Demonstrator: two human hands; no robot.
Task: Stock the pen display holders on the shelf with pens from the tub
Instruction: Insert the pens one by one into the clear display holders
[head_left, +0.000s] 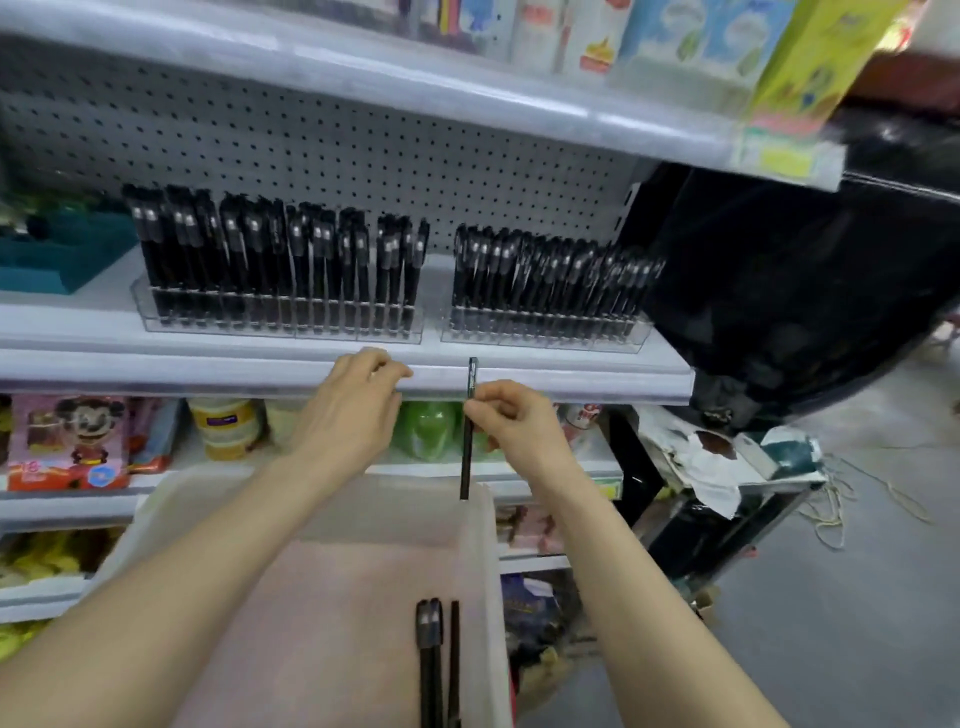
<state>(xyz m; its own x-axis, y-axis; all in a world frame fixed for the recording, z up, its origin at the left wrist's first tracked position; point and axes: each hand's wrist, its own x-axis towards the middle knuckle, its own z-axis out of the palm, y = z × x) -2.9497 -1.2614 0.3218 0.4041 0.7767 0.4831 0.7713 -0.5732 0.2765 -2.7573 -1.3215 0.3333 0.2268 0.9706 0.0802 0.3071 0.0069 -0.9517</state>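
Observation:
Two clear pen display holders stand on the white shelf (311, 369), the left holder (275, 325) and the right holder (545, 338), both packed with upright black pens. My right hand (514, 421) pinches a single black pen (467, 452) held upright just below the shelf's front edge. My left hand (353, 405) hovers beside it with loosely curled fingers and holds nothing. Below my arms sits the translucent tub (483, 545); a few black pens (436, 660) lie on its pinkish bottom near the right wall.
A teal tray (57, 260) sits at the shelf's left end. A black plastic bag (805, 291) bulges at the right of the shelving. Lower shelves hold packaged goods and a green item (431, 428). An upper shelf (415, 88) overhangs the pens.

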